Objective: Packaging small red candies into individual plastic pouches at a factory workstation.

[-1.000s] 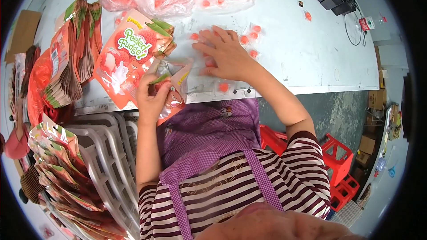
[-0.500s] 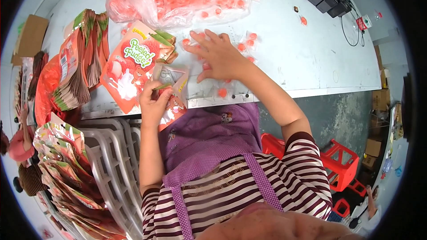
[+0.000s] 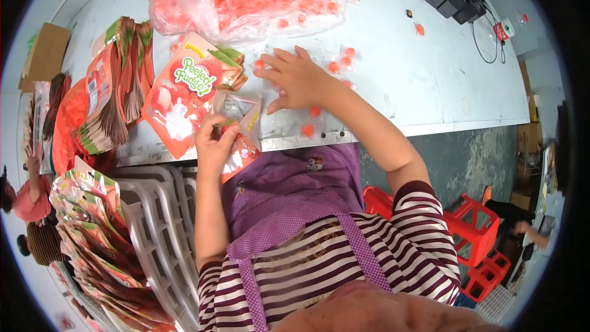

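My left hand (image 3: 215, 146) pinches a small pink pouch (image 3: 251, 122) at the table's front edge. The pouch's see-through side faces up, and its mouth appears parted. My right hand (image 3: 300, 81) lies palm down over the tabletop with fingers spread, just right of the pouch. Red wrapped candies (image 3: 308, 130) lie around and partly under this hand; its palm hides some of them. A few more candies (image 3: 334, 67) rest to its right. Beside my left hand, a stack of flat printed pouches (image 3: 178, 101) lies on the table.
A large clear bag of red candies (image 3: 276, 0) stands at the back. Bundled pouches (image 3: 107, 86) are at left, above stacked grey crates (image 3: 150, 209) and a pile of pouches (image 3: 92, 221). Black power adapters (image 3: 452, 0) sit back right; red stools (image 3: 470, 227) stand on the floor.
My right hand has shifted slightly left toward the pouch, and a candy near its wrist shows more. My left hand keeps its pinch. At far right, another person has moved.
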Available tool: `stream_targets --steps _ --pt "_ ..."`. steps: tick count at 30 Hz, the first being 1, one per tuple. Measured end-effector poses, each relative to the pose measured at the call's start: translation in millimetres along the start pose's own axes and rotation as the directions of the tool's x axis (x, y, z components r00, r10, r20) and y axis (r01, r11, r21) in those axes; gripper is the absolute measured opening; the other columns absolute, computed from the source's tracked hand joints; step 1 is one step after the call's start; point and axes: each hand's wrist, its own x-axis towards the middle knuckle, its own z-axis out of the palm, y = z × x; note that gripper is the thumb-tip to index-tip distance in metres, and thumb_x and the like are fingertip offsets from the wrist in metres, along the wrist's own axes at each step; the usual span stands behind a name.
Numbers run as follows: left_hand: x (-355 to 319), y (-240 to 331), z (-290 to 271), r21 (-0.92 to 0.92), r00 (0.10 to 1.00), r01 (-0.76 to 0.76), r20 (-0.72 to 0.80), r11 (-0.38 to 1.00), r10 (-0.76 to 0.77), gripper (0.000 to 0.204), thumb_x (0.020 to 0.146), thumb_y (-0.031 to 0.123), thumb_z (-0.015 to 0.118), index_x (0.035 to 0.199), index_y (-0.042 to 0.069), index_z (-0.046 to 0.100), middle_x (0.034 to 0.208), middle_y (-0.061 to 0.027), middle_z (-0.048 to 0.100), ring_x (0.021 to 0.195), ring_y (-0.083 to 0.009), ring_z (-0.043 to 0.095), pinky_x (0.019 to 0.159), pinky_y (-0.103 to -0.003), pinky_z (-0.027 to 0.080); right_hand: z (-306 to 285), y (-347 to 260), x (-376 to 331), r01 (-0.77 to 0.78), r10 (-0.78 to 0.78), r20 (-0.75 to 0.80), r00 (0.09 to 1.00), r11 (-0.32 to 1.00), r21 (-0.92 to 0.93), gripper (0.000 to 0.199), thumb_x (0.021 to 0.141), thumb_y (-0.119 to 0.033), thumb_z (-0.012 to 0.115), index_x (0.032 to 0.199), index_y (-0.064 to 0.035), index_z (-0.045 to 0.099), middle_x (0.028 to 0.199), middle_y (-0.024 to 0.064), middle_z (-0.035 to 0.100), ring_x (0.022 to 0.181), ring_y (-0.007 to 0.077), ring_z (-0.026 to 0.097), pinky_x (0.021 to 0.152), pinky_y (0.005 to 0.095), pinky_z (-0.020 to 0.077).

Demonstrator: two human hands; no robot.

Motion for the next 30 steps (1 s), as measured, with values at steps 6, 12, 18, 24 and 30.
stream_targets --steps 6,12,18,24,30 --pt "0 6 2 -0.024 1.000 -0.007 -0.006 1.000 0.007 0.023 0.072 -0.001 0.071 0.090 0.001 0.057 0.089 -0.0034 0.054 0.082 -0.0115 0.052 0.074 -0.024 0.043 -3 -5 -14 -0.002 0.004 -0.065 0.998 0.999 0.032 0.065 0.067 -0.052 0.066 0.118 -0.0145 0.052 0.124 0.0071 0.047 0.109 0.0244 0.044 0.090 0.0446 0.0314" --pt "3 38 12 0.109 0.990 -0.138 -0.004 0.984 0.140 0.023 0.069 -0.002 0.072 0.087 0.002 0.058 0.097 -0.0063 0.057 0.087 -0.0148 0.053 0.074 -0.026 0.044 0 -2 -13 -0.041 0.042 -0.063 0.997 0.999 0.016 0.056 0.064 -0.043 0.071 0.107 -0.0112 0.054 0.120 0.0057 0.049 0.101 0.0235 0.046 0.081 0.0390 0.0340" --pt "4 43 18 0.324 0.983 -0.180 0.073 0.929 0.166 0.024 0.060 0.002 0.077 0.077 0.002 0.061 0.122 -0.0168 0.054 0.093 -0.0247 0.053 0.078 -0.033 0.045 -11 -7 -8 0.058 -0.056 -0.254 0.965 0.998 0.001 0.055 0.064 -0.042 0.071 0.108 -0.0117 0.057 0.121 0.0018 0.050 0.096 0.0205 0.047 0.076 0.0395 0.0353" --pt "5 84 15 0.519 0.955 -0.298 0.152 0.801 0.256 0.019 0.062 0.003 0.074 0.075 0.001 0.060 0.123 -0.0145 0.054 0.093 -0.0284 0.051 0.081 -0.036 0.043 5 2 -8 0.042 -0.056 -0.182 0.982 0.996 -0.078 0.048 0.068 -0.040 0.069 0.105 -0.0128 0.058 0.112 -0.0001 0.052 0.094 0.0189 0.048 0.074 0.0383 0.0360" --pt "14 109 18 0.767 0.850 -0.519 0.416 0.379 0.322 0.017 0.069 0.014 0.067 0.079 0.003 0.058 0.123 -0.0146 0.053 0.102 -0.0343 0.048 0.086 -0.042 0.038 9 5 -4 0.025 -0.036 -0.203 0.979 0.998 -0.055 0.024 0.075 -0.034 0.063 0.079 -0.0101 0.060 0.088 0.0025 0.055 0.084 0.0215 0.053 0.069 0.0358 0.0440"
